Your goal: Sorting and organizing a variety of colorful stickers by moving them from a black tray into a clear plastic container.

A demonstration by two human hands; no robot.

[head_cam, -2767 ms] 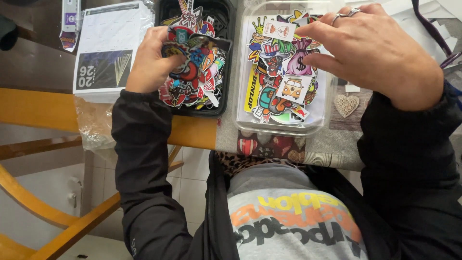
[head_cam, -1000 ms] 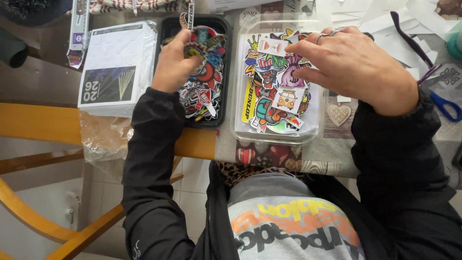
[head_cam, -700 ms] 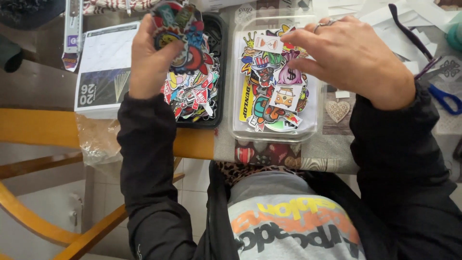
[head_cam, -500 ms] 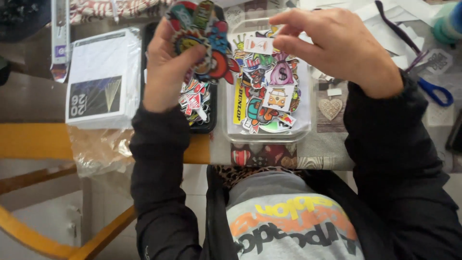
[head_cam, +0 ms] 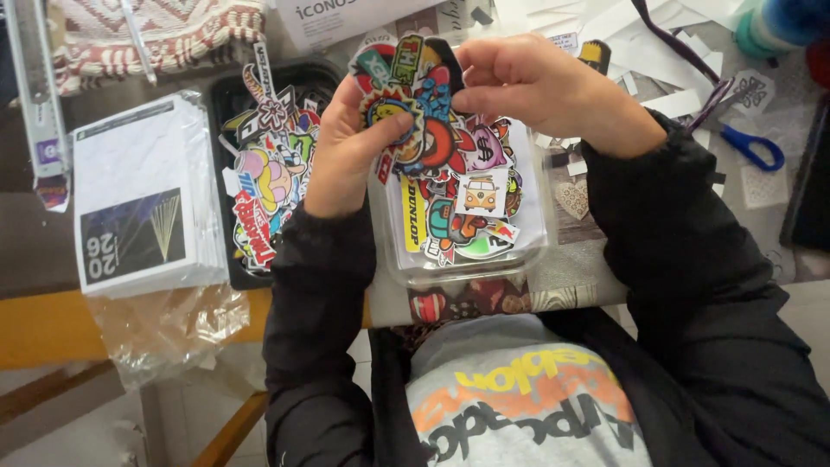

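Holding a fanned stack of stickers [head_cam: 406,104] above the clear tray [head_cam: 527,251], the left hand [head_cam: 346,151] was closed on the stack's lower left, thumb pressed on its face. The stack stood roughly upright, just left of the right hand [head_cam: 536,86], whose curled fingertips pinched its upper right edge. Left of the clear tray lay the black tray [head_cam: 226,95] of stickers; right of it, the blue scissors [head_cam: 750,147].

Cluttered surface [head_cam: 35,242] in even light; yellow wooden chair [head_cam: 52,333] just below its near edge, pale floor [head_cam: 78,432] beneath.
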